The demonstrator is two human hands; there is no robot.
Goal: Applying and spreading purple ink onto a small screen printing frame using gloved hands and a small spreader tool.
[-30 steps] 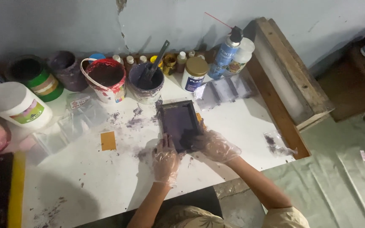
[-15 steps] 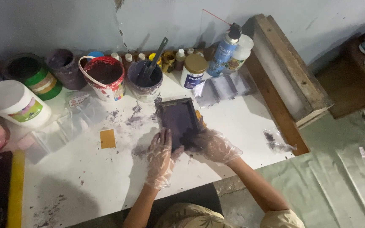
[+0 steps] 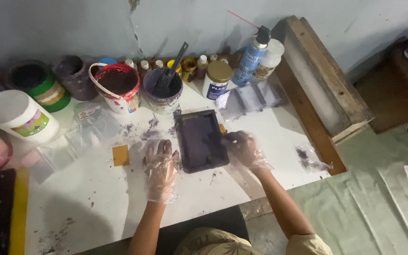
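Purple ink: it coats the mesh of the small dark screen frame, lying flat on the white table, near the front edge, just in front of the paint tubs.
Head view, left hand: the left hand, in a thin clear plastic glove, rests palm down with fingers spread wide, fingertips touching the frame's left edge; it grips nothing.
Head view, right hand: the right hand, gloved the same way, curls over the frame's right edge and seems to pinch it; how tightly, I cannot tell.
Frame, handling: it looks rigid and light, a stiff rectangular border around a soft mesh; my judgement is the mesh would dent or smear if pressed, so the borders are the place to hold.
Frame, grip: the two long sides, where the hands already sit, give the steadiest purchase; wet ink plus slick glove film likely makes it slippery.
Behind the frame: a grey tub of purple ink with a dark stirring tool standing in it, and a red-rimmed tub beside it.
Further back: a white jar with a tan lid and a blue spray can near the wall.
Left of the hands: a small tan card lies near the left hand, apart from it.
Right side: a wooden frame leans at the table's end.
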